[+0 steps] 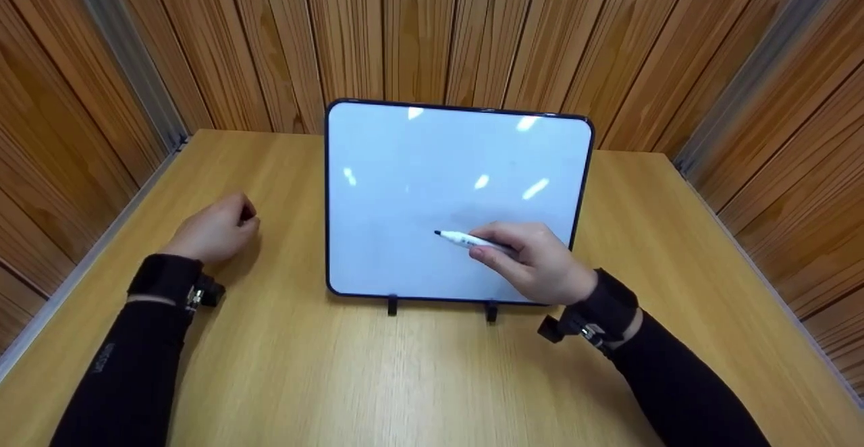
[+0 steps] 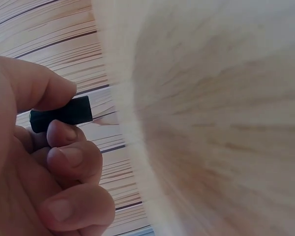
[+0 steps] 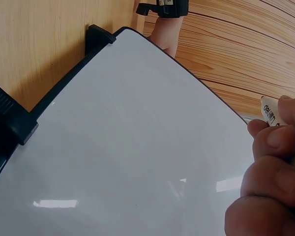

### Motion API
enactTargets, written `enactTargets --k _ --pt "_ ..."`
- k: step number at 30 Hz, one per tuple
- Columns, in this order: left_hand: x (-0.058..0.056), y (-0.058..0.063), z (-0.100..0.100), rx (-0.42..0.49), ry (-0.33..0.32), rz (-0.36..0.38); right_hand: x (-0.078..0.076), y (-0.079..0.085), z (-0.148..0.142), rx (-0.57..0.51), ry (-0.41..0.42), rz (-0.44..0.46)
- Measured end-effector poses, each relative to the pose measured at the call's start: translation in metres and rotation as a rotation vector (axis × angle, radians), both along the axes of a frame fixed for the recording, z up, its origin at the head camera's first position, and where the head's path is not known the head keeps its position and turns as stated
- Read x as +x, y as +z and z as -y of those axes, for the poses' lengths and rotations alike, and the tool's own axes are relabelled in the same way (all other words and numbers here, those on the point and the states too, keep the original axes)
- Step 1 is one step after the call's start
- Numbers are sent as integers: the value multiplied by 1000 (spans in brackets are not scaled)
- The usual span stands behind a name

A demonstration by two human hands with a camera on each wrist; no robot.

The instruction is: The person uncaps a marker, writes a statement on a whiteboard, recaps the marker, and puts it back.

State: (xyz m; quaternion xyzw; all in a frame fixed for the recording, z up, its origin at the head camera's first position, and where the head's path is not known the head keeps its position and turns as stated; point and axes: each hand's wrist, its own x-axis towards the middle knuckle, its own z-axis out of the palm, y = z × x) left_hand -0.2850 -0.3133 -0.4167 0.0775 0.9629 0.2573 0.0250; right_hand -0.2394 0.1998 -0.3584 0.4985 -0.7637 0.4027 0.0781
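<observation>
A white marker (image 1: 462, 238) with a bare dark tip is pinched in my right hand (image 1: 536, 261), thumb below and fingers above. Its tip points left in front of the lower middle of a whiteboard (image 1: 405, 150); whether it touches the surface I cannot tell. The board has a black frame and stands tilted back. To the left, over the table, my left hand (image 1: 212, 227) is curled. In the left wrist view that hand holds a small black marker cap (image 2: 77, 111) between thumb and fingers; the head view hides the cap.
Two black stand feet (image 1: 392, 306) support the board's lower edge on the wooden table (image 1: 337, 379). Wood-panelled walls (image 1: 418, 28) close in the back and both sides. Bright light reflections show on the board. Both wrists carry black straps (image 1: 165, 278) with small cameras.
</observation>
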Motion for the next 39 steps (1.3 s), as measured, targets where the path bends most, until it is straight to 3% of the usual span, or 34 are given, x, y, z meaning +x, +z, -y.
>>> enactTargets --k 18,27,39 --pt "-2 -7 -1 -56 1 15 0 0 22 68 -8 11" --pt "-4 -8 -6 -110 -11 29 -4 -4 24 87 -16 21" --pt "-5 -10 -5 -110 -16 44 -5 -5 23 107 -22 26"
